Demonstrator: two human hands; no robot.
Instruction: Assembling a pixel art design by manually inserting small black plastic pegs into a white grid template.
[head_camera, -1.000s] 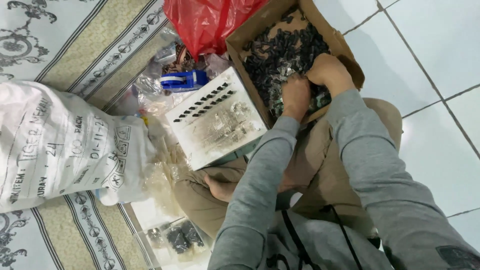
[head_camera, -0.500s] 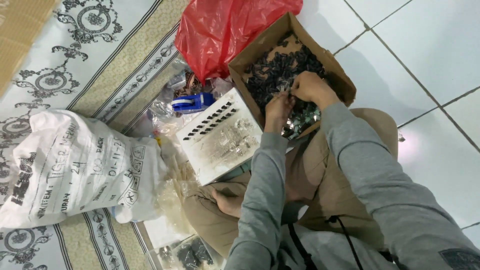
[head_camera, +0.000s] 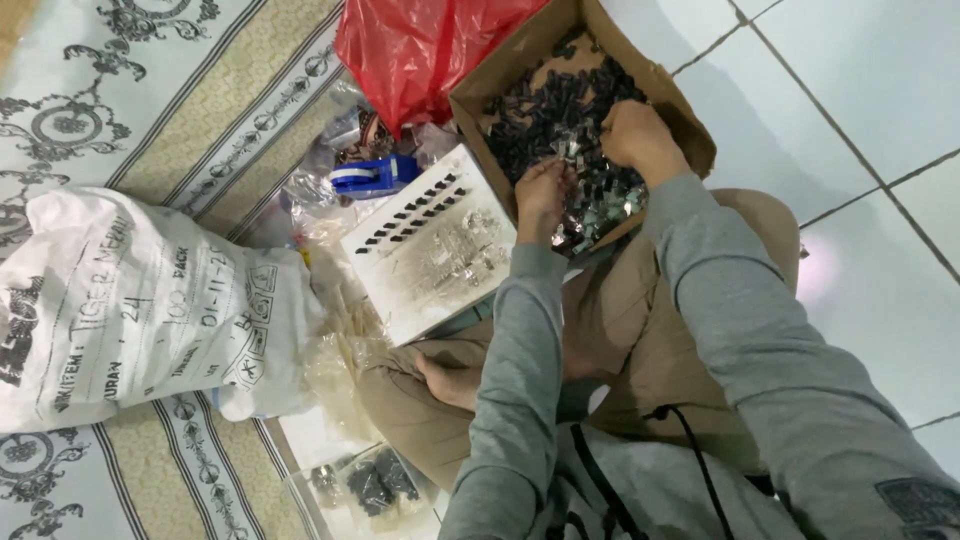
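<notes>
A large white woven plastic sack (head_camera: 140, 310) with dark printing lies on the patterned rug (head_camera: 130, 90) at the far left. Just right of it, a flat white tray (head_camera: 432, 245) carries rows of small dark pieces, with a blue tape dispenser (head_camera: 375, 177) and a red plastic bag (head_camera: 425, 45) above. Next comes the open brown cardboard box (head_camera: 585, 100) full of small black clips (head_camera: 560, 110). The left hand (head_camera: 543, 197) reaches into that heap, fingers pinched together on small clips. The right hand (head_camera: 640, 135) rests curled in the box; whether it grips anything cannot be told.
</notes>
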